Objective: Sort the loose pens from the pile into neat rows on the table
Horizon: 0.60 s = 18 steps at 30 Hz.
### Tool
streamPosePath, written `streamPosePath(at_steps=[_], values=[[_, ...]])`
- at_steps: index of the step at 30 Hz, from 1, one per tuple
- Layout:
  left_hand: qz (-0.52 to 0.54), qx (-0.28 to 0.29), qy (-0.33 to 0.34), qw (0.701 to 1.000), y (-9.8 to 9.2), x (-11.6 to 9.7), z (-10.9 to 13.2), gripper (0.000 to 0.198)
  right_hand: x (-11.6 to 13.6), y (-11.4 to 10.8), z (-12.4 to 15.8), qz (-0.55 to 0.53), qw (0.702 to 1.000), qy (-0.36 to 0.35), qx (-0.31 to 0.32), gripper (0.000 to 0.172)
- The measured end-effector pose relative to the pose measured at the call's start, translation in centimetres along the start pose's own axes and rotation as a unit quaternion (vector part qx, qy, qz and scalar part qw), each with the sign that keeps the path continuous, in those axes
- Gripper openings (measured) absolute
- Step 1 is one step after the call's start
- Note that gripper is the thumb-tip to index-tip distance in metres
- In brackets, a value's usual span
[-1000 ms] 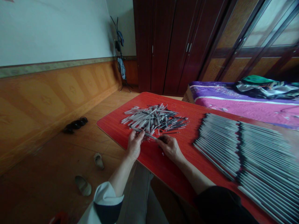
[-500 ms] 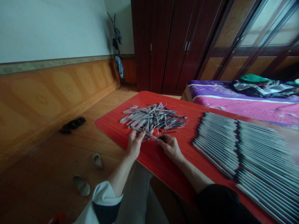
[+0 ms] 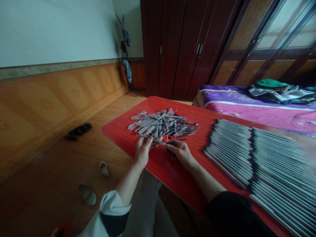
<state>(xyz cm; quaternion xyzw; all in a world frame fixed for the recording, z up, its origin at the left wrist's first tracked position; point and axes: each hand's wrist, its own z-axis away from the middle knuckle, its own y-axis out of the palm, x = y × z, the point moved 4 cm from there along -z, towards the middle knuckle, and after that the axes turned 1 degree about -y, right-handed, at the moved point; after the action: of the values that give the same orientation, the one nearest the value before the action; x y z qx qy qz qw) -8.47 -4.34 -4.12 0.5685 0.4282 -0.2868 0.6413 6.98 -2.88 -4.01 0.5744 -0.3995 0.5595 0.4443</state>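
1. I see a thin grey pen (image 3: 154, 141) lying across the near edge of the loose pile of pen parts (image 3: 163, 124), on the red table (image 3: 172, 177).
2. My left hand (image 3: 142, 152) pinches the pen's left end between thumb and fingertips, the other fingers curled beneath it.
3. My right hand (image 3: 181, 152) closes its fingertips on the pen's right end (whether on the tip or on a separate dark refill I cannot tell), knuckles up, the wrist resting on the table.
4. The pile holds pale barrels on its left side and thin dark refills fanned out to its right, all tangled.
5. Well to the right lie two neat rows of assembled pens (image 3: 256, 158), side by side, running toward the table's near corner.
6. Beyond the table stands a bed with a purple cover (image 3: 247, 105) and a dark wardrobe (image 3: 182, 46).
7. On the floor at left lie slippers (image 3: 95, 182) and dark shoes (image 3: 77, 131).
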Motion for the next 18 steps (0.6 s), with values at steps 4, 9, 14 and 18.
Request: streamPosePath(at_steps=[4, 9, 14, 18], values=[[-0.001, -0.001, -0.001, 1.000, 0.0, -0.1, 0.0, 0.029, 0.2, -0.1, 0.1, -0.006, 1.000, 0.007, -0.008, 0.032], [-0.003, -0.013, 0.006, 1.000, -0.1, -0.2, 0.0, 0.030, 0.9, 0.5, 0.6, 0.032, 0.999, -0.018, 0.005, 0.035], [-0.009, 0.000, 0.002, 1.000, 0.2, -0.1, 0.2, 0.029, 0.5, 0.5, 0.6, 0.080, 0.995, -0.062, -0.003, 0.030], [-0.021, 0.024, -0.013, 0.999, 0.4, -0.1, 0.1, 0.029, -0.3, 0.3, 0.4, 0.103, 0.992, -0.065, -0.013, 0.029]])
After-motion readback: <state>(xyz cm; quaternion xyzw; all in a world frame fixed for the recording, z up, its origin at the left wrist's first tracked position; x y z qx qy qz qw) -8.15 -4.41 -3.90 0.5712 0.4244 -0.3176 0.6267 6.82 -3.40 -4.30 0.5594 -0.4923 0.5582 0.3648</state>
